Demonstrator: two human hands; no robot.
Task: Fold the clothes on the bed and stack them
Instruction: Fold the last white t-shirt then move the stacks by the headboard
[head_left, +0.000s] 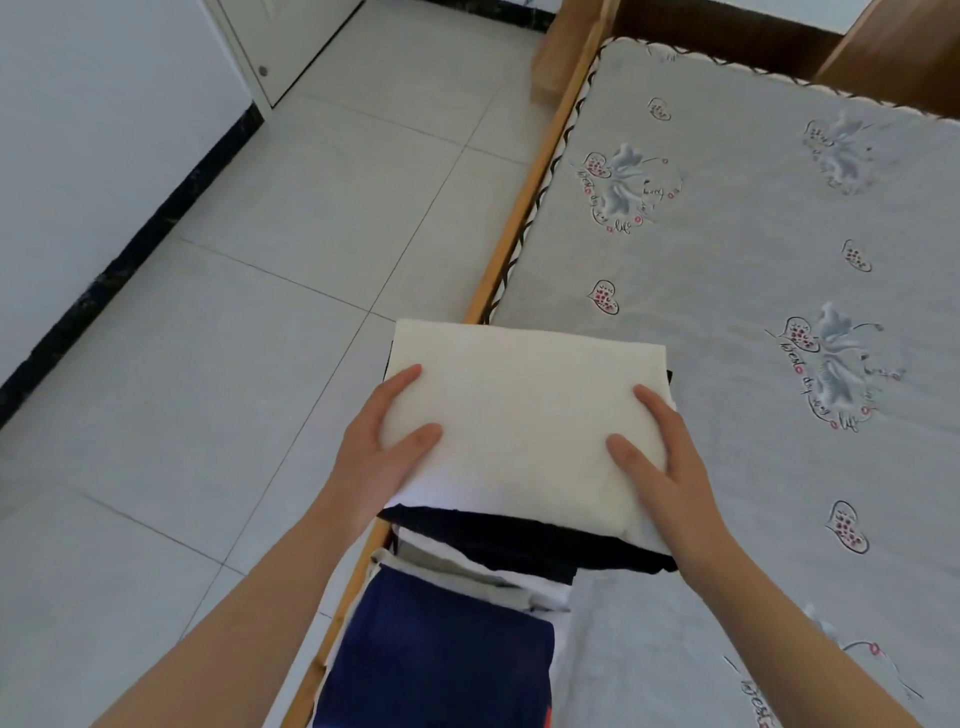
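Left hand (384, 447) and right hand (660, 457) grip folded white garment (524, 415) atop clothes stack (467, 566), lower centre, at bed (727, 260) edge. No loose clothes visible; task looks nearly finished.

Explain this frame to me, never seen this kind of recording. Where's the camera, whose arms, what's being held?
There is no machine here. A person wears one wide-angle camera on the head, looking forward and down, so the two bare arms entering from the bottom are their own.

The left hand and right hand grip opposite sides of a folded white garment, thumbs on top and the other fingers out of sight beneath.

Under it is a folded black garment, then more folded layers, with a dark blue garment nearest the camera. They sit at the edge of a bed with a grey patterned mattress. A tiled floor lies to the left.
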